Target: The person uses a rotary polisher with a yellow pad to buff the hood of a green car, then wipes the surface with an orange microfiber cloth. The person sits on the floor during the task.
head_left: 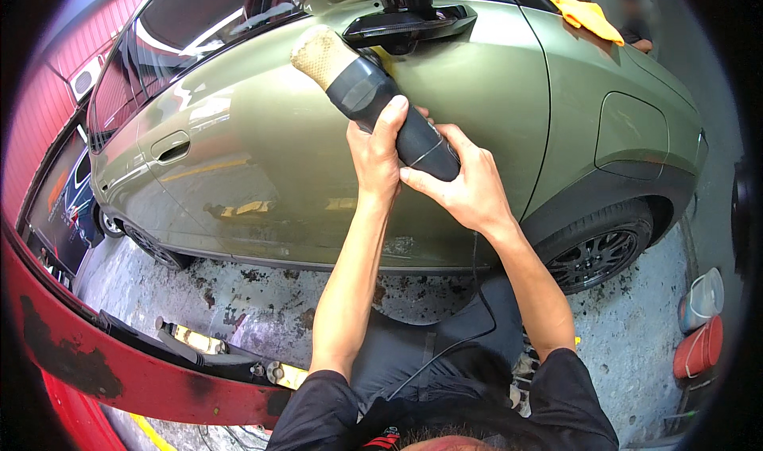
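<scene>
A corded power polisher with a black body and a worn tan textured head slants across the green car door, just under the side mirror's base. My left hand is closed round its middle, thumb lying along the top. Around the rear end of the body, my right hand is wrapped. A sliver of yellow shows behind the tool beneath the mirror; whether it is a pad touching the paint is hidden. From the rear, a thin black cable hangs down over my trousers.
An orange cloth lies on the car's front fender. A red lift beam and its arm are low at left. At right stand a red bucket and a clear bucket. Another person is beyond the car.
</scene>
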`<state>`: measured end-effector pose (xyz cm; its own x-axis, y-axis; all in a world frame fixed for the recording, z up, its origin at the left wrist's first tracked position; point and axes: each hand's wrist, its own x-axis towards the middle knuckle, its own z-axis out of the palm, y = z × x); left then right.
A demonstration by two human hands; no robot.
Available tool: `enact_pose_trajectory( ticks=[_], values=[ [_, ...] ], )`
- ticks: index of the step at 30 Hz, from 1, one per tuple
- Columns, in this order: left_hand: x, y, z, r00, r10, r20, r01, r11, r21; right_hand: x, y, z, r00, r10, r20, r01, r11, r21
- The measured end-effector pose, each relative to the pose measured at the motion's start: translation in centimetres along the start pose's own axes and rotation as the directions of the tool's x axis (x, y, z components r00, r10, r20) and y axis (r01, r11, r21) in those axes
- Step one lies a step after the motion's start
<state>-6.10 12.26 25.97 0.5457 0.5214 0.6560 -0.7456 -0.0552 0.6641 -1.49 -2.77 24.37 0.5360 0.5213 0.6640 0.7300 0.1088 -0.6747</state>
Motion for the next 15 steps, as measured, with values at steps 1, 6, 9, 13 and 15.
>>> enact_pose_trajectory(
  ticks=[1, 6, 9, 13, 15],
  values=[
    [0.2, 0.0, 0.0, 1.000, 0.005, -0.011, -0.005, 1.000, -0.005, 0.1, 0.0, 0.1, 1.000, -0.002, 0.002, 0.002, 1.000, -0.003],
    [1.1, 1.6, -2.0, 1.000, -0.003, 0.015, 0.002, 0.998, 0.069, 1.0, -0.3, 2.5, 1.000, -0.011, -0.013, 0.011, 1.000, 0.028],
    [1.9, 2.4, -3.6, 1.000, -0.005, 0.016, 0.003, 0.994, 0.109, 1.7, -0.8, 4.2, 1.000, 0.005, -0.010, -0.005, 0.999, 0.045],
    [3.7, 3.5, -6.6, 1.000, -0.007, 0.012, 0.005, 0.992, 0.130, 3.0, -1.7, 7.4, 1.000, 0.012, -0.029, -0.011, 1.000, 0.026],
    [4.2, 4.2, -8.6, 1.000, -0.026, 0.005, 0.026, 0.992, 0.122, 3.5, -2.7, 9.2, 1.000, 0.018, -0.017, -0.017, 1.000, 0.008]
  ],
)
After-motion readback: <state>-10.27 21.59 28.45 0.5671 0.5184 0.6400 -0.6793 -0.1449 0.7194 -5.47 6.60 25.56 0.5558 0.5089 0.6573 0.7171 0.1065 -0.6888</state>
